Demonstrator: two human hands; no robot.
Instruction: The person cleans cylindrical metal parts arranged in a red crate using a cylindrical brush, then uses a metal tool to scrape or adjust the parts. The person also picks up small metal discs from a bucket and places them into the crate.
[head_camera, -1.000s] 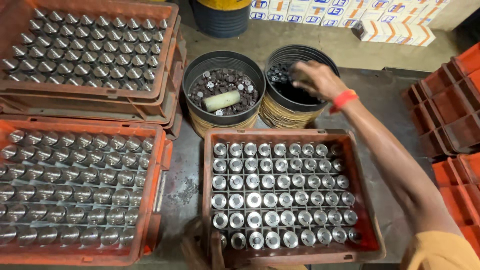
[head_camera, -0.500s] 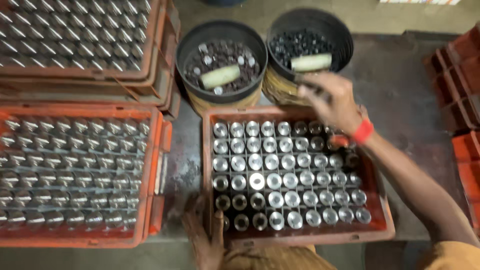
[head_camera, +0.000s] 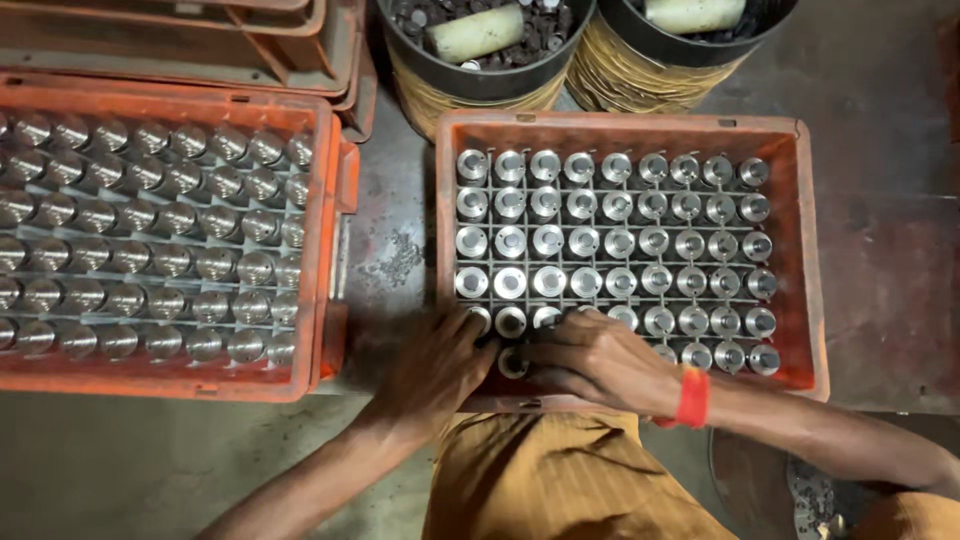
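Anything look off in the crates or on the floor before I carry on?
Mostly tidy. The metal cylinders stand upright in the right crate, both hands at its near row. One oddity: a patch of small dark bits lies loose on the floor between the two crates, as if spilled.

This is a metalworking workshop floor: orange plastic crates (head_camera: 815, 250) with grid dividers hold rows of machined metal cylinders (head_camera: 585, 243), black buckets (head_camera: 480, 75) of small dark parts stand nearby, and the concrete floor (head_camera: 390, 260) is stained and gritty.
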